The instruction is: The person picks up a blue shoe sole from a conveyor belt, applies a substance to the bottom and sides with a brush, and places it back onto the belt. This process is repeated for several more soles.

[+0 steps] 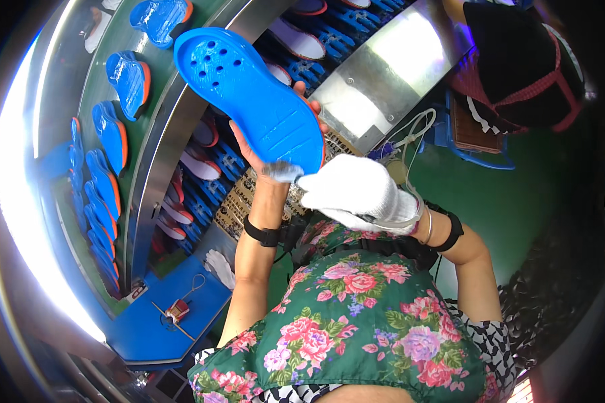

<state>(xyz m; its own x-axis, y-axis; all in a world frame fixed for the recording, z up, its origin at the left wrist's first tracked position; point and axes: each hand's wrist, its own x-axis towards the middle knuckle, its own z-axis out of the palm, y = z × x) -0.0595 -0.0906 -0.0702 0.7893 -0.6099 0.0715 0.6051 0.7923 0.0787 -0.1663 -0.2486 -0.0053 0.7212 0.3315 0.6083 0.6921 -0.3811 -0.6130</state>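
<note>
A blue shoe sole (265, 107) with orange-red edging and a cluster of round holes at its broad end is held up in front of me. My bare left hand (249, 149) supports it from beneath, fingers closed round its narrower end. In my white-gloved right hand (356, 191) is a small brush (281, 172), gripped close to its bristles. The bristles lie by the lower edge of the sole, over my left wrist; I cannot tell whether they touch the sole. The glove hides most of the handle.
A green conveyor belt (91, 87) carrying several blue soles (109, 134) curves along the left, behind a metal rail (161, 127). Racked shoe parts (200, 164) sit beyond it. A white glove (220, 269) lies by a blue table (138, 329). A person in black (511, 60) is near a blue stool (477, 158).
</note>
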